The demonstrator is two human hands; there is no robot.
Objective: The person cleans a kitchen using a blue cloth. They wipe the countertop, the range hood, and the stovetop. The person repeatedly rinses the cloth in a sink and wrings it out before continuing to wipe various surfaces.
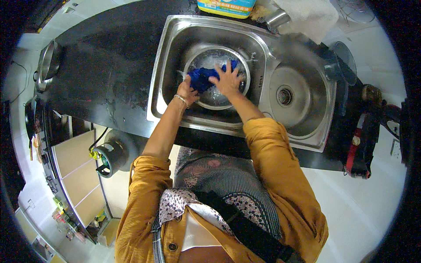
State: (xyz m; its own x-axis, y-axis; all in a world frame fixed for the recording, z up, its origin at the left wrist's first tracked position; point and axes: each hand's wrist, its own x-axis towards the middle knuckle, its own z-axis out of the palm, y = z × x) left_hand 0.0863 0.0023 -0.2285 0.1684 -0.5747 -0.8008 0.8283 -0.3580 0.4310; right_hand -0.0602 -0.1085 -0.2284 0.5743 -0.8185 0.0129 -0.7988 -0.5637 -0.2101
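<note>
A: Starting from the left, the left hand (187, 92) is at the near-left edge of the blue cloth (201, 79), fingers half curled. Does it grip?
B: Can't tell from here! The cloth lies bunched inside the round metal basin (248, 81), across its middle, and the basin sits in the larger bowl of the sink (159, 65).
A: And over on the right, the right hand (229, 81) is spread wide, fingers fanned over the cloth, nothing closed in it.
B: It looks like wet handwork on the cloth, with water (215, 57) showing around it. The next move, I'd judge, calls for a firm hold on the fabric, kept low against splashing.
A: Now the surroundings! Far left, a metal pot (49, 61) on the dark counter (105, 57); below, a gas cylinder (116, 155).
B: Beyond the sink, a yellow container (226, 8), then a metal cup (277, 19) and a white cloth (311, 17).
A: Any obstacles?
B: The basin's rim hems the hands in, and a ridge (263, 81) walls off the smaller bowl with its drain (285, 96). Far right, a red-and-black object (356, 142) sits well apart.
</note>
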